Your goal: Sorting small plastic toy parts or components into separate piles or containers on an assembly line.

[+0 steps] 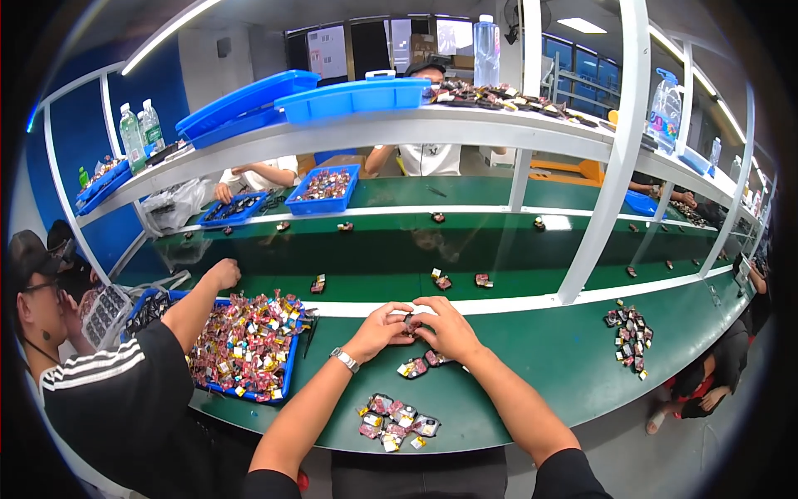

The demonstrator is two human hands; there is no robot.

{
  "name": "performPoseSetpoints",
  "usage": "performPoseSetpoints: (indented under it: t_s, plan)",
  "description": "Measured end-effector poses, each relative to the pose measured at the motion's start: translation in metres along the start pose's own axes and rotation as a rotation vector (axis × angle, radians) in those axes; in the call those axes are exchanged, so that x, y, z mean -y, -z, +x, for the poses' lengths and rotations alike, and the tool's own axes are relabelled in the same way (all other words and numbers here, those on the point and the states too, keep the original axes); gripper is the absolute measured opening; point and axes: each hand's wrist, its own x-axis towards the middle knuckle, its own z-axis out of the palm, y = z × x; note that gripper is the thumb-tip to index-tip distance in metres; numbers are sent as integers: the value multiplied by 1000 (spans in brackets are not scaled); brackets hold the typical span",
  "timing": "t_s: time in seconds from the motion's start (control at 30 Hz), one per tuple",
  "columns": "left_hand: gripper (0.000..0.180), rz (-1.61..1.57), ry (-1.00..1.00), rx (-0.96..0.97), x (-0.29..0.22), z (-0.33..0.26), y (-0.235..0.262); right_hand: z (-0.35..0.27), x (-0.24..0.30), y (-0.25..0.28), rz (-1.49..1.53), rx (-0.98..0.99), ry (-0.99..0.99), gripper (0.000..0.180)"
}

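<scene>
Over the green worktop (pixel 499 399), my left hand (pixel 374 334) and my right hand (pixel 450 329) meet with fingers closed around a small dark electronic part (pixel 408 328). A reddish board seems to show in it, though my fingertips cover most of it. A watch with a metal band is on my left wrist. Just below my hands lie a few similar parts (pixel 411 368), black casings with red boards and white-and-yellow pieces. Nearer to me, between my forearms, sits a loose cluster of several such parts (pixel 397 422).
To the left, a blue tray (pixel 290 370) is heaped with red-and-yellow boards; a co-worker's arm (pixel 189 303) reaches past it. Another heap of parts (pixel 630 337) lies right. White posts (pixel 607 158) carry a shelf with blue trays (pixel 353 100). Spaced parts (pixel 483 281) lie beyond the white rail.
</scene>
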Motion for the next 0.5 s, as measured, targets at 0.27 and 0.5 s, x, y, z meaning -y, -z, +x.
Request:
performPoseSetpoints:
  t_s: [0.27,0.5]
  plan:
    - [33,-86,-36,22,5,-9,1,3,5,-9,51,48,33,14]
    - [44,-71,-44,93,3,-13,3,-2,7,-16,147,0,-200,10]
